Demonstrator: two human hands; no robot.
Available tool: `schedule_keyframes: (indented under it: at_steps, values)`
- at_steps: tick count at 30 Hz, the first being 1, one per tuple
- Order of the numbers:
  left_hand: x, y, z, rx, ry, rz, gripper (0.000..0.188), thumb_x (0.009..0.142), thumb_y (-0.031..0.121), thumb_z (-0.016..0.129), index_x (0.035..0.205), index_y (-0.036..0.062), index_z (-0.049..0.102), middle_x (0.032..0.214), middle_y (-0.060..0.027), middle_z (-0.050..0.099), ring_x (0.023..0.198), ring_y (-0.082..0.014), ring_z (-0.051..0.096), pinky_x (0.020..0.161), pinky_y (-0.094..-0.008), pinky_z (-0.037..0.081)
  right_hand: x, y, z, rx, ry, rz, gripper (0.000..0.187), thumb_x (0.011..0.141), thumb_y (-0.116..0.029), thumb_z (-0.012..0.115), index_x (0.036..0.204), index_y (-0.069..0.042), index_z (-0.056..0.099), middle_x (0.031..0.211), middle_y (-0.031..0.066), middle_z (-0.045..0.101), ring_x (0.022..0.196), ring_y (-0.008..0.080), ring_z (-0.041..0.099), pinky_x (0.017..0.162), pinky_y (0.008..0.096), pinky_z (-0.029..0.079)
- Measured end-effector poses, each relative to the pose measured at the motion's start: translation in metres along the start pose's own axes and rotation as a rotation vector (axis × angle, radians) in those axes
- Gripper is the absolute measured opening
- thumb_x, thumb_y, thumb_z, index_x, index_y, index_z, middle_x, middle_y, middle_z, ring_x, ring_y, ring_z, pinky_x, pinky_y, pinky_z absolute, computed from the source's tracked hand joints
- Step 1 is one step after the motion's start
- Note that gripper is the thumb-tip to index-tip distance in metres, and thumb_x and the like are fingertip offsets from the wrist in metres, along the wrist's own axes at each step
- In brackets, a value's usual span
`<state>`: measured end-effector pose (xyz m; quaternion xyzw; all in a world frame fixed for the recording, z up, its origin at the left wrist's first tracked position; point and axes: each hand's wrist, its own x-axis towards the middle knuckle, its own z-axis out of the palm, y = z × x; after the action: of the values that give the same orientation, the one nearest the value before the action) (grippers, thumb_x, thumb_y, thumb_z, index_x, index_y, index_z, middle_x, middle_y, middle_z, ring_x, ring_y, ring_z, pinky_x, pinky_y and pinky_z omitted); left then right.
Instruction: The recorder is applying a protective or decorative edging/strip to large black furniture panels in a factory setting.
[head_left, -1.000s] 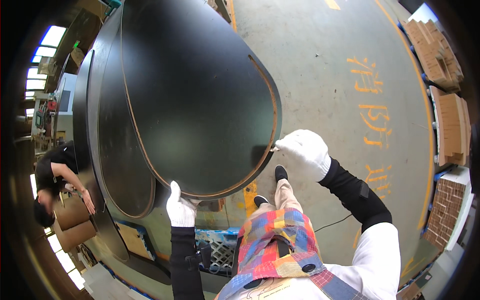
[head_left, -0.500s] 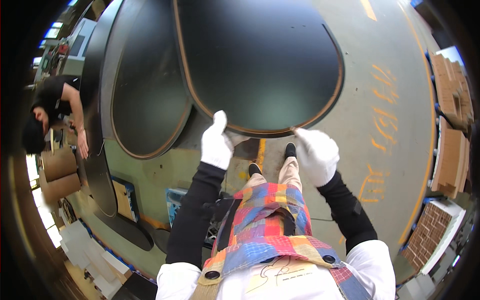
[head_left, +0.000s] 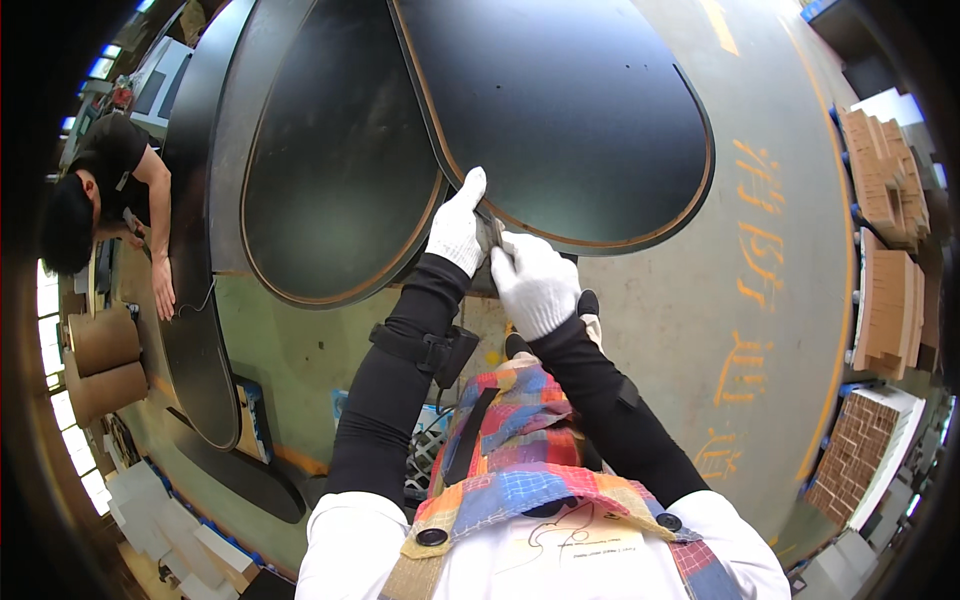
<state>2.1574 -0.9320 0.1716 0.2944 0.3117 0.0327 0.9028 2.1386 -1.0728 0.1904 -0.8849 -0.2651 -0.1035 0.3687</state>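
A large black panel (head_left: 570,130) with a rounded end and a brown line along its rim lies in front of me. My left hand (head_left: 456,232), in a white knitted glove, grips its near-left edge, thumb on top and fingers mostly hidden. Close beside it, my right hand (head_left: 538,287), gloved alike, is closed on a small grey flat tool (head_left: 495,233) against the same edge. The tool's exact kind is too small to tell. A second black rounded panel (head_left: 345,170) lies just left of the first.
At the far left a co-worker (head_left: 120,170) leans over a long black panel (head_left: 195,350), one bare hand flat on it. Cardboard rolls (head_left: 105,340) stand near there. Stacked brown boards (head_left: 888,315) line the right side, beyond orange markings on the floor (head_left: 640,350).
My right hand has moved left along the panel's rim, close to my left hand. My left hand has shifted up and right in view. The panels sit farther right in view.
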Motion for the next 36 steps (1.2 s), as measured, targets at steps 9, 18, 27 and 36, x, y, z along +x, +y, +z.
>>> schedule_keyframes:
  at_steps: [9, 18, 27, 36]
  values:
    - [-0.005, 0.003, -0.003, 0.039, -0.06, 0.036, 0.038, 0.095, 0.031, 0.064, 0.114, -0.001, 0.057, 0.114, -0.017, 0.062, 0.102, -0.0309, 0.064, 0.092, -0.0494, 0.055, -0.03, 0.015, -0.035, 0.061, 0.173, 0.373, 0.01, 0.082, -0.016, 0.067, 0.079, -0.006, 0.066, 0.07, 0.0099, 0.064, 0.061, 0.0276, 0.064, 0.057, 0.0392, 0.052]
    - [0.006, -0.004, -0.013, 0.156, 0.032, 0.085, 0.031, 0.097, 0.029, 0.062, 0.114, 0.0039, 0.06, 0.114, -0.0123, 0.064, 0.104, -0.0248, 0.064, 0.092, -0.0426, 0.054, 0.002, -0.017, 0.0, -0.039, -0.004, 0.233, 0.016, 0.082, -0.022, 0.067, 0.083, -0.006, 0.065, 0.074, 0.0126, 0.066, 0.067, 0.0311, 0.066, 0.065, 0.04, 0.053]
    - [-0.006, -0.004, 0.005, 0.08, 0.068, 0.092, 0.028, 0.095, 0.033, 0.065, 0.095, 0.0054, 0.062, 0.092, -0.0085, 0.064, 0.081, -0.0182, 0.063, 0.072, -0.0348, 0.055, 0.019, -0.028, -0.007, 0.047, -0.052, 0.264, 0.019, 0.082, -0.023, 0.063, 0.08, -0.004, 0.063, 0.074, 0.0168, 0.065, 0.07, 0.0352, 0.066, 0.067, 0.0424, 0.053]
    - [-0.013, -0.002, 0.008, 0.033, 0.05, 0.084, 0.031, 0.093, 0.038, 0.068, 0.09, 0.0079, 0.061, 0.082, -0.0022, 0.058, 0.07, -0.014, 0.056, 0.064, -0.0295, 0.049, 0.01, -0.019, -0.026, -0.002, -0.127, 0.502, 0.016, 0.083, -0.018, 0.059, 0.079, -0.003, 0.058, 0.069, 0.0149, 0.061, 0.065, 0.0317, 0.064, 0.061, 0.0432, 0.052]
